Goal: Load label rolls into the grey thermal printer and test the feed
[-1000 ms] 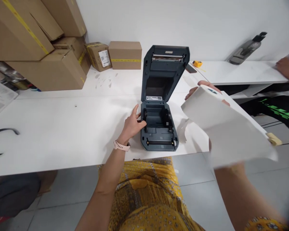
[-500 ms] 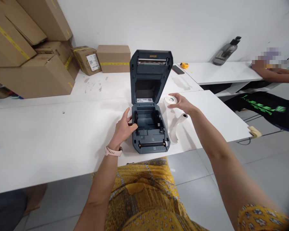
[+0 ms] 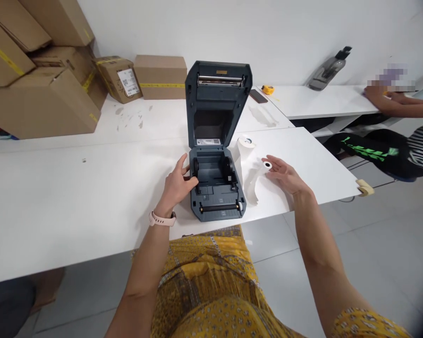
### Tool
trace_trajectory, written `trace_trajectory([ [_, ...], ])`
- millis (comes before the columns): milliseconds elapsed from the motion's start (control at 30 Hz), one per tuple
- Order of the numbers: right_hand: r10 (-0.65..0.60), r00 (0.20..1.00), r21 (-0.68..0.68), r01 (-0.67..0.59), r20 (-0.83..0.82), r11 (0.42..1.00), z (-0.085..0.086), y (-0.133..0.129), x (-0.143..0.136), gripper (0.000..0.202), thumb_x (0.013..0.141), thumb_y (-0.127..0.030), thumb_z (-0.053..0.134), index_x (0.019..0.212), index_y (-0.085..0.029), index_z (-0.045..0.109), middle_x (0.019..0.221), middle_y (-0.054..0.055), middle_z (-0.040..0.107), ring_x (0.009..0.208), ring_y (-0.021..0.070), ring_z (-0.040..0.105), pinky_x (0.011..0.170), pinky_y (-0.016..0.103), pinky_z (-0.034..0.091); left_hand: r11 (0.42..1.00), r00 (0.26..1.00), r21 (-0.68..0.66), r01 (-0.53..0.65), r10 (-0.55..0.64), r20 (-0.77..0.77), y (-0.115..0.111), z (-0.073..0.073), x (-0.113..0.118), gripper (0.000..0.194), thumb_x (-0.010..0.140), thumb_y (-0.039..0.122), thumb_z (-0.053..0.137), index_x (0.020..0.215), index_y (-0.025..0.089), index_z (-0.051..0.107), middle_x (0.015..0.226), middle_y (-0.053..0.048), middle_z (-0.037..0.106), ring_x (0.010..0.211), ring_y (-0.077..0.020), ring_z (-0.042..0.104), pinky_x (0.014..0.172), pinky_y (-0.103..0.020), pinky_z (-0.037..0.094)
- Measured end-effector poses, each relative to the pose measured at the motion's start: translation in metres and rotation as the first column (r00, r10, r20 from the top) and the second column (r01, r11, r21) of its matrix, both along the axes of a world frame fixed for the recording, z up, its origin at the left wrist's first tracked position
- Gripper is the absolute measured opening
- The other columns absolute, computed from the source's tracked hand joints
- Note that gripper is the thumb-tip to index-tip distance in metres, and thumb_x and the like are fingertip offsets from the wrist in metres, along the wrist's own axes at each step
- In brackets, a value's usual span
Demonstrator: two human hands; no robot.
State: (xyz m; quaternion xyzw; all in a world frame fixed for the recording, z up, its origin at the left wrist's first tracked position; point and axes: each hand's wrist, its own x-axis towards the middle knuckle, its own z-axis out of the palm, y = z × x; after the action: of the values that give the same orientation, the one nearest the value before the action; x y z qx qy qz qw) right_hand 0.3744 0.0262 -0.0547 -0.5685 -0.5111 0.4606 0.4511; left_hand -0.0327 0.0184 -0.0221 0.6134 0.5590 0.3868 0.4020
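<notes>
A dark grey label printer (image 3: 215, 188) stands on the white table with its lid (image 3: 216, 105) raised and its roll bay bare. My left hand (image 3: 178, 184) rests against the printer's left side, fingers spread, the thumb over the rim. To the right of the printer stands a white label roll (image 3: 246, 149) with a loose strip. Nearer to me is a thinner white paper roll (image 3: 267, 165) with a dark core, its tail curling down onto the table. My right hand (image 3: 284, 174) is beside this thin roll, fingers extended and apart; whether the fingertips touch it I cannot tell.
Cardboard boxes (image 3: 56, 103) are stacked at the back left. Behind the printer lie a phone (image 3: 258, 96) and a yellow tape measure (image 3: 267, 89). A dark bottle (image 3: 329, 70) stands on the side shelf (image 3: 303, 105). Another person's arm (image 3: 402, 105) is at the far right.
My right hand has let go of the larger label roll and moved down and right to the thin paper roll. My left hand stays at the printer. The view has shifted slightly.
</notes>
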Motion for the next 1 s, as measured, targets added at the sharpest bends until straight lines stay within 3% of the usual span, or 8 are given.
trace_trajectory([
  [133,0.028,0.999,-0.036,-0.027,0.03,0.999,0.013,0.0,-0.02,0.056,0.061,-0.054,0.091,0.106,-0.026,0.073,0.111,0.007,0.078,0.097,0.0254,0.072,0.092,0.045,0.059,1.0,1.0,-0.005,0.001,-0.001,0.006,0.001,-0.003,0.0,0.089,0.077,0.023,0.07,0.161,0.029,0.042,0.123,-0.01,0.078,0.094,-0.0281,0.077,0.109,-0.059,0.052],
  [300,0.204,0.975,0.151,-0.189,-0.092,0.97,0.063,-0.001,-0.061,0.058,0.076,-0.071,0.072,0.115,-0.028,0.073,0.111,0.009,0.076,0.096,0.0289,0.073,0.085,0.044,0.059,1.0,1.0,0.01,0.015,-0.015,0.025,0.0,-0.006,-0.001,0.084,0.078,0.023,0.069,0.159,0.029,0.045,0.126,-0.01,0.077,0.097,-0.0276,0.077,0.108,-0.056,0.054],
  [367,0.435,0.899,0.153,-0.437,0.046,0.886,0.088,-0.001,-0.089,0.067,0.074,-0.069,0.077,0.126,-0.028,0.071,0.105,0.007,0.076,0.092,0.0269,0.072,0.079,0.04,0.057,1.0,0.999,0.008,0.019,-0.02,0.041,0.0,-0.006,-0.001,0.084,0.078,0.023,0.069,0.158,0.03,0.046,0.129,-0.01,0.076,0.099,-0.0276,0.077,0.106,-0.054,0.055],
  [500,0.539,0.632,0.041,-0.669,0.557,0.742,0.118,0.016,-0.153,0.052,0.076,-0.055,0.082,0.116,-0.023,0.077,0.091,0.004,0.075,0.081,0.0199,0.065,0.073,0.032,0.047,1.0,0.997,-0.004,0.031,-0.031,0.077,0.0,-0.007,-0.002,0.084,0.077,0.024,0.07,0.158,0.03,0.045,0.134,-0.01,0.074,0.101,-0.0278,0.077,0.104,-0.051,0.057],
  [633,0.444,0.265,-0.167,-0.672,0.856,0.722,0.114,0.033,-0.195,0.033,0.077,-0.04,0.082,0.105,-0.022,0.079,0.092,0.004,0.079,0.083,0.022,0.068,0.07,0.03,0.038,0.998,0.992,0.026,0.06,-0.063,0.11,0.001,-0.012,0.002,0.085,0.079,0.026,0.069,0.159,0.028,0.041,0.145,-0.012,0.067,0.125,-0.0315,0.069,0.112,-0.051,0.051],
  [767,0.419,0.022,-0.276,-0.721,0.908,0.636,0.102,0.039,-0.203,0.026,0.088,-0.042,0.071,0.104,-0.024,0.08,0.097,0.006,0.082,0.094,0.0259,0.071,0.082,0.033,0.04,0.991,0.97,0.095,0.096,-0.115,0.212,0.006,-0.02,0.009,0.091,0.079,0.027,0.071,0.162,0.026,0.035,0.166,-0.012,0.045,0.156,-0.0352,0.039,0.124,-0.054,0.039],
  [900,0.381,-0.08,-0.292,-0.789,0.921,0.541,0.091,0.046,-0.199,0.031,0.096,-0.04,0.055,0.1,-0.022,0.08,0.098,0.009,0.082,0.093,0.0253,0.071,0.096,0.04,0.041,0.989,0.955,0.087,0.122,-0.141,0.262,0.01,-0.027,0.011,0.097,0.079,0.031,0.074,0.164,0.026,0.029,0.17,-0.012,0.037,0.159,-0.0358,0.032,0.128,-0.057,0.032],
  [1000,0.343,-0.054,-0.243,-0.807,0.938,0.538,0.08,0.054,-0.193,0.032,0.095,-0.04,0.057,0.097,-0.017,0.08,0.096,0.012,0.082,0.087,0.0249,0.07,0.097,0.041,0.044,0.983,0.942,0.102,0.15,-0.173,0.288,0.011,-0.03,0.011,0.098,0.081,0.037,0.077,0.164,0.026,0.028,0.169,-0.013,0.039,0.157,-0.0359,0.036,0.127,-0.058,0.033],
])
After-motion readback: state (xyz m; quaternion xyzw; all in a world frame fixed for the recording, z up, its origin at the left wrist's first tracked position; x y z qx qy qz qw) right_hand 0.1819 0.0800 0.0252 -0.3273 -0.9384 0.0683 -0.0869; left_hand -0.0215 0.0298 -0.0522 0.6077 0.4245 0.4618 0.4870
